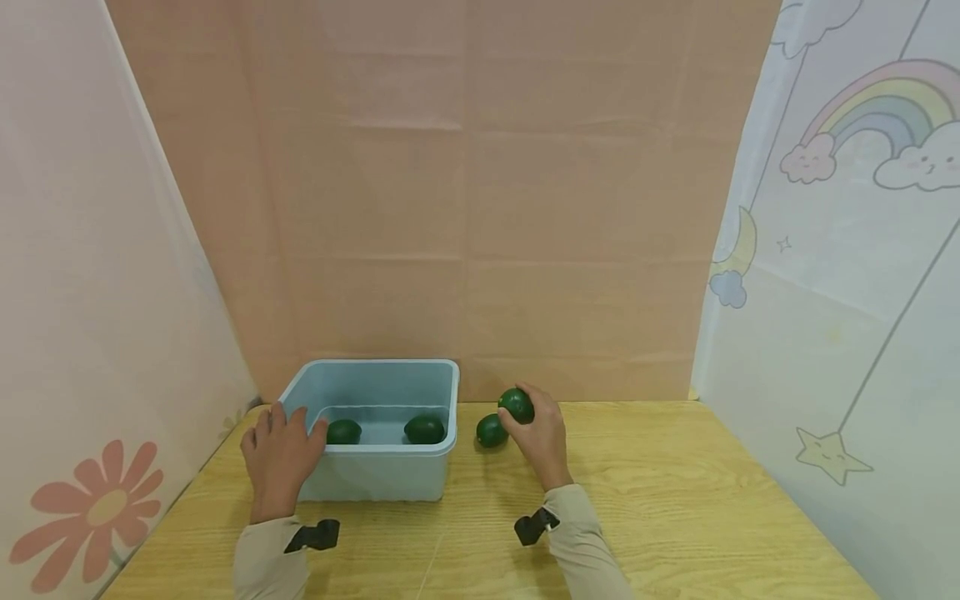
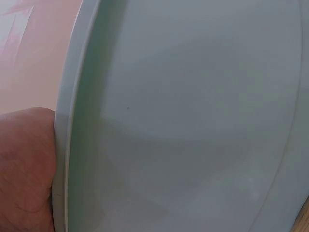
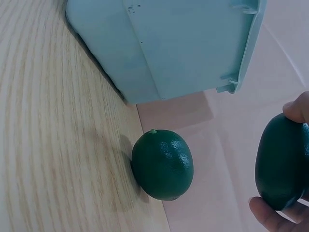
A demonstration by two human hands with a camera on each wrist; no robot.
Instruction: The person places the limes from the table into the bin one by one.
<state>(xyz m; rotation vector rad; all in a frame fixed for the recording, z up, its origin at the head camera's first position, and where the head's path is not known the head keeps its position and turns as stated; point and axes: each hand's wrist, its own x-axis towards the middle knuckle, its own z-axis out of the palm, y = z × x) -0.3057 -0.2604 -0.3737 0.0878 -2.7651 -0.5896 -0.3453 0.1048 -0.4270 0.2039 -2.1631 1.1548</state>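
Note:
In the head view, my right hand [image 1: 542, 429] pinches a dark green lime [image 1: 517, 405] between thumb and fingers, raised above the table. A second lime [image 1: 492, 431] sits on the wood just below and left of it; the right wrist view shows this lime [image 3: 162, 164] apart from the held one [image 3: 280, 162]. My left hand [image 1: 283, 458] rests on the front left corner of a light blue plastic bin [image 1: 375, 473], fingers spread over the rim. Its fingertips are out of sight in the left wrist view. Inside the bin lie two more limes, one left [image 1: 344, 432] and one right [image 1: 425, 429].
The bin stands on a yellow wood-grain table [image 1: 645, 500], near a peach cloth backdrop [image 1: 465, 208]. Printed cloth walls close in the left [image 1: 90, 292] and right [image 1: 847, 333] sides. Each sleeve carries a black wrist mount.

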